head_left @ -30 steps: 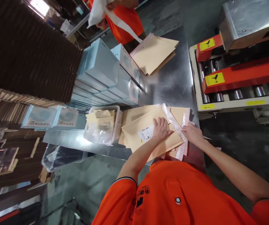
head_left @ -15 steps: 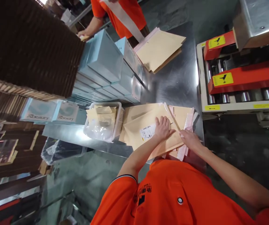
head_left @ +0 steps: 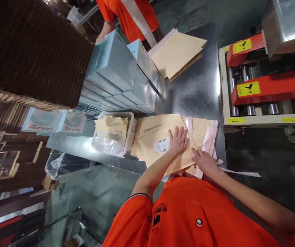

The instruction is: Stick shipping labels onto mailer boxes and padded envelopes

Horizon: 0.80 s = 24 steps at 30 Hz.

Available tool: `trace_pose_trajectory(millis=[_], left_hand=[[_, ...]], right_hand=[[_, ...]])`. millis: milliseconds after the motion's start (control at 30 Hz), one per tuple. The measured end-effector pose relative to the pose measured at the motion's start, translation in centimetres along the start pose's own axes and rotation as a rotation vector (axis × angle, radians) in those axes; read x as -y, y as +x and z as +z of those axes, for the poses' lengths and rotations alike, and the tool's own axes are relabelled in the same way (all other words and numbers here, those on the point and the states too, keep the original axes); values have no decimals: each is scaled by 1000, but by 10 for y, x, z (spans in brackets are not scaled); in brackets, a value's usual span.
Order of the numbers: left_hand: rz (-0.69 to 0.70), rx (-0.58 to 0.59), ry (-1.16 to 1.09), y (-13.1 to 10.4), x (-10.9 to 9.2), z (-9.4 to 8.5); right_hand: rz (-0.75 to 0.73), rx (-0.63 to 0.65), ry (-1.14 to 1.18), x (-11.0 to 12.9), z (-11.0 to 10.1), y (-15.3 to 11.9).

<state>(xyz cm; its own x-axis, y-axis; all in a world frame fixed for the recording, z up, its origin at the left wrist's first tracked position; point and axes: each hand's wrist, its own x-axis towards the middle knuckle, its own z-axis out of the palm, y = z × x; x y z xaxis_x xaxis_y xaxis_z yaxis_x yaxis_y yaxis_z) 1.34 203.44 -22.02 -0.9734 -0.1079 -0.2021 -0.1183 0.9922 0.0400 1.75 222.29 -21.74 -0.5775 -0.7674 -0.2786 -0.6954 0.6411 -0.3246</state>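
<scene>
1. The left hand lies flat, fingers spread, pressing on the tan padded paper mailer with a white label; it grips nothing.
2. The right hand rests open on the mailer's folded flap edge, just beside the left hand, pressing rather than grasping.
3. Risk, as I judge it: uneven pressure could let the flap lift, or the mailer could slide on the loose stack of tan envelopes beneath both hands.
4. A thin white paper strip trails right of the right hand, past the steel table edge, and could snag a sleeve.
5. Left of the left hand, the white plastic basket crowds the stack; open table lies ahead of the fingers.
</scene>
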Motion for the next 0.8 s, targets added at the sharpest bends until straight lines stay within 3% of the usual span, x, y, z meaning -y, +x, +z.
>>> trace_pose_trajectory(millis=[133,233,367,467,567,633,733,800], left_hand=[[-4,5,-17,12,2,-5],[-55,32,-66,38,18,-19],[-207,-1,-130,82,52,-42],[-368,63,-269,105,73,-51],[-477,91,-350,114,88,-55],[-475,132,-466,113,94,-57],[-398,200,-695,102,92,-67],[-301,185,-847,91,87,-78]], right_hand=[[47,126,100,-9,10,-40],[115,211,313,-16,2,-43],[299,-71,573,-23,-38,5],[376,-170,788,-29,-73,56],[385,-260,831,-38,-98,96],[357,-271,791,-43,-106,116],[289,-170,735,-39,-112,143],[222,-88,715,-28,-114,157]])
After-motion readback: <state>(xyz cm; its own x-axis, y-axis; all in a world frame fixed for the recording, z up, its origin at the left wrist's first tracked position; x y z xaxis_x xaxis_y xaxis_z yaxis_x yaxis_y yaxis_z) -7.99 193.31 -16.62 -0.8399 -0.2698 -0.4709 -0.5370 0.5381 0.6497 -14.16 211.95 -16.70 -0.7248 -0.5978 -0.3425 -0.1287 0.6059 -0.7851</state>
